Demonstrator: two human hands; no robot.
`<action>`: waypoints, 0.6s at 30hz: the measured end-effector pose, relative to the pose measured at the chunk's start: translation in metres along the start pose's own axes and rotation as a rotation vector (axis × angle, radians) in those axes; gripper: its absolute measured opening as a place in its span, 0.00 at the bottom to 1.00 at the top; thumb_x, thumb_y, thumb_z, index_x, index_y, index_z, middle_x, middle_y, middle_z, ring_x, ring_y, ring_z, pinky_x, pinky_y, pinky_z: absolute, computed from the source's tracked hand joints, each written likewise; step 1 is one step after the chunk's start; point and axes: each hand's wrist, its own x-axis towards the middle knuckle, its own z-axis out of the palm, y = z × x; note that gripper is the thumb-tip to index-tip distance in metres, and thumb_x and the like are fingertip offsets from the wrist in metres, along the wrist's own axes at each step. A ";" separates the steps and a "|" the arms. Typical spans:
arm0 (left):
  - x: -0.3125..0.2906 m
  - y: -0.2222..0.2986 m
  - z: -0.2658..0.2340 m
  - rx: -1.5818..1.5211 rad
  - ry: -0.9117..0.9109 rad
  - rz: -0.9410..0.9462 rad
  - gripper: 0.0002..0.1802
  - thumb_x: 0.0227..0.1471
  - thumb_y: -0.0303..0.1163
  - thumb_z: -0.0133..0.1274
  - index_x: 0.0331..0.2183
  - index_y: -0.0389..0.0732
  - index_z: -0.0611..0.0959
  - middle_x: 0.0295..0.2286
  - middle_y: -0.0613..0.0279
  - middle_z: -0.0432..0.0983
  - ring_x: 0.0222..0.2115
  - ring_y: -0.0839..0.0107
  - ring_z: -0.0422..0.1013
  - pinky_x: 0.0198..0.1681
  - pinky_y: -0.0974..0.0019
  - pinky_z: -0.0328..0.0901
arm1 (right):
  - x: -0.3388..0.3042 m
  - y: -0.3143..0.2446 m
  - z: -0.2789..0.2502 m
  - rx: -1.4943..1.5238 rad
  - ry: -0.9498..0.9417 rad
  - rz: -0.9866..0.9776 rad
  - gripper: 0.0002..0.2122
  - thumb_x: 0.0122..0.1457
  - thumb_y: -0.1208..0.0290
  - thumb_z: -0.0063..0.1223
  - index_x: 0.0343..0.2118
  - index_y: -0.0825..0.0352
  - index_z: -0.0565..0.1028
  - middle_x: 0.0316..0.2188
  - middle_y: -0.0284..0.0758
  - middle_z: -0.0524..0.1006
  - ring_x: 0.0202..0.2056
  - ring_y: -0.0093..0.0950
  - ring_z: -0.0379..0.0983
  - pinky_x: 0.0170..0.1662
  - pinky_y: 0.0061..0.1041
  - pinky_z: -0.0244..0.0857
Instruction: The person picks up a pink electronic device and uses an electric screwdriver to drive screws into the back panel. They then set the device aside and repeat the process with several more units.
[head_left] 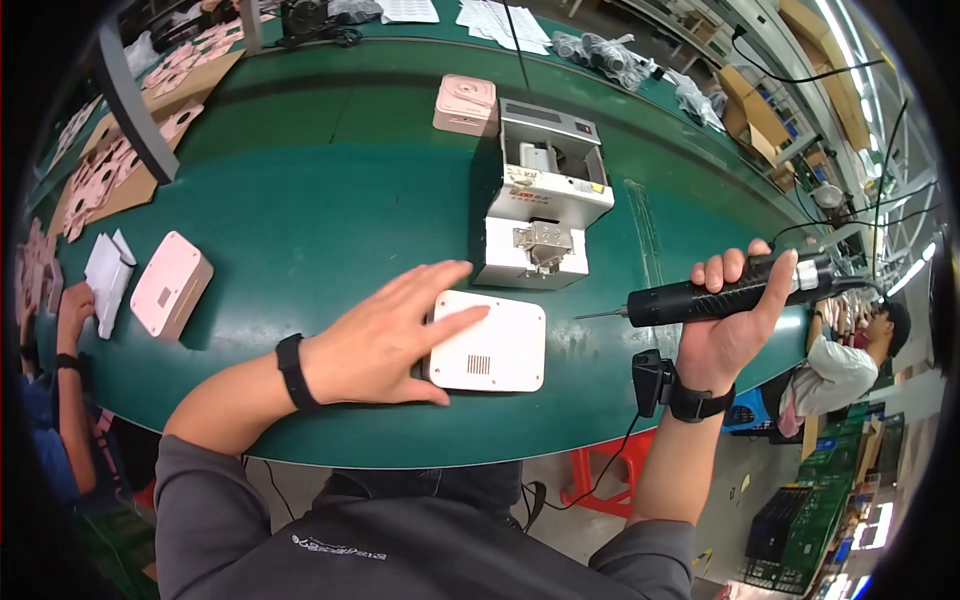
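1. Resting flat, the left hand [385, 345] lies with its fingers [440, 285] spread open across the left part of a white rounded-rectangular casing [495, 345] on the green worktop [330, 200]; nothing is gripped, the palm only presses on it
2. A small dark vent grille [479, 365] sits on the casing's top, just right of the thumb
3. The right hand [725, 325] has its fingers [735, 268] curled tight around a black electric screwdriver [720, 295], its thin bit [598, 315] pointing left toward the casing, close to it but apart
4. Just beyond the left fingertips stands a white box-shaped screw feeder [545, 205] with a yellowish label strip [525, 180] on its front; what it holds cannot be made out
5. Beyond that lies a pink casing [466, 104]; another pink casing [170, 285] lies well left of the left hand
6. Far left, brown cardboard sheets [130, 165] carry many small pink parts
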 end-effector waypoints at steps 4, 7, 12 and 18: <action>-0.011 -0.003 0.011 -0.144 -0.030 -0.141 0.46 0.36 0.40 0.70 0.58 0.48 0.70 0.56 0.46 0.57 0.50 0.46 0.67 0.52 0.54 0.67 | 0.001 0.007 0.032 -0.145 -0.196 -0.025 0.11 0.63 0.60 0.50 0.35 0.64 0.69 0.20 0.29 0.65 0.20 0.22 0.62 0.29 0.27 0.60; -0.010 -0.004 0.017 -0.208 -0.031 -0.147 0.46 0.36 0.40 0.70 0.58 0.49 0.69 0.54 0.46 0.59 0.49 0.47 0.68 0.49 0.53 0.68 | 0.014 0.020 0.055 -0.251 -0.252 -0.078 0.11 0.63 0.61 0.50 0.35 0.64 0.69 0.20 0.29 0.66 0.19 0.23 0.62 0.28 0.28 0.61; -0.013 -0.005 0.018 -0.189 0.014 -0.147 0.45 0.36 0.38 0.69 0.58 0.51 0.70 0.53 0.47 0.60 0.47 0.47 0.69 0.46 0.53 0.70 | 0.031 0.049 0.072 -0.387 -0.241 -0.122 0.11 0.62 0.62 0.51 0.35 0.65 0.69 0.19 0.31 0.67 0.18 0.24 0.63 0.27 0.28 0.61; -0.016 -0.008 0.019 -0.199 0.026 -0.146 0.45 0.36 0.38 0.69 0.57 0.51 0.70 0.53 0.47 0.60 0.46 0.48 0.70 0.45 0.54 0.70 | 0.029 0.055 0.071 -0.452 -0.260 0.020 0.11 0.61 0.62 0.51 0.35 0.66 0.69 0.18 0.31 0.67 0.17 0.24 0.63 0.26 0.29 0.61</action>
